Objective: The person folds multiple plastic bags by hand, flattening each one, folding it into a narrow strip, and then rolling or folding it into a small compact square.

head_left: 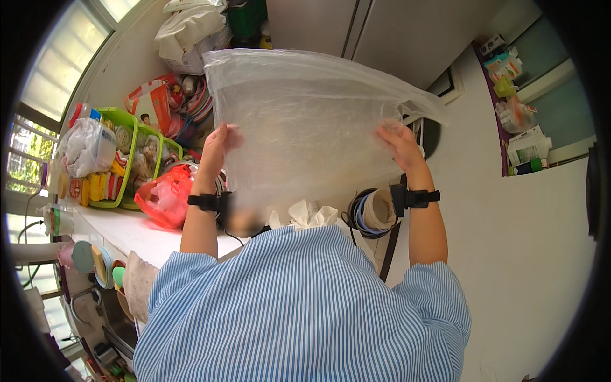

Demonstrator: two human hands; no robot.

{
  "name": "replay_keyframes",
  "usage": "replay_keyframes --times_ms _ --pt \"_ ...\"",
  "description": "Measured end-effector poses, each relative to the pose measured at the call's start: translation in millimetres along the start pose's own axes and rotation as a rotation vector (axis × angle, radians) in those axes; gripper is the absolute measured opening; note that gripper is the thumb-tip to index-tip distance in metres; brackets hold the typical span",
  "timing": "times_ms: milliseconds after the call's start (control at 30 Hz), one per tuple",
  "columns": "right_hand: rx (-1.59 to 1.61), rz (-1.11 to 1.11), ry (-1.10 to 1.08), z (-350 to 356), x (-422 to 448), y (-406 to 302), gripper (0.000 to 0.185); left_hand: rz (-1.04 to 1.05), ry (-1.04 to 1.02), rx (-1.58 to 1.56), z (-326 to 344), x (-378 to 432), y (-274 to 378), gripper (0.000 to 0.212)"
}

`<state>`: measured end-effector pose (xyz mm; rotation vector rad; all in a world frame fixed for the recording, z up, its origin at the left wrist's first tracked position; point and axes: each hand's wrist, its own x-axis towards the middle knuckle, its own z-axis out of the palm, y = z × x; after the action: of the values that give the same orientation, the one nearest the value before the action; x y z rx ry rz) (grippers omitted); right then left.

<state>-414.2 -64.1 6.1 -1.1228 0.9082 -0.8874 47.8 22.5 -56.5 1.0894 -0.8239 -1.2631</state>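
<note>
A large translucent plastic bag (305, 124) is stretched out between my two hands, in front of my chest. My left hand (219, 143) grips its left edge, thumb on the near side and the other fingers behind the film. At the opposite edge, my right hand (400, 143) pinches the film near what looks like a handle loop (420, 112). Through the film, things behind it show only as a blur. Black straps with small devices are worn on both wrists.
Left, a white counter (114, 231) carries a red plastic bag (167, 196) and green baskets (126, 162) of packets and jars. A grey cabinet or refrigerator (410, 33) stands ahead. Bottles line a wall recess (518, 114) at right. Below the bag are coiled cables (367, 215) around a container.
</note>
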Motion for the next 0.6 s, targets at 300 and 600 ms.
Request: replay_keyframes --times_ms 300,600 --pt "0.271 0.209 -0.124 17 9 45 0.028 -0.201 -0.017 -0.118 -4 -15 9 0.046" --pt "0.037 0.227 0.083 7 21 59 0.032 -0.106 0.026 0.407 -37 -12 -11 0.028"
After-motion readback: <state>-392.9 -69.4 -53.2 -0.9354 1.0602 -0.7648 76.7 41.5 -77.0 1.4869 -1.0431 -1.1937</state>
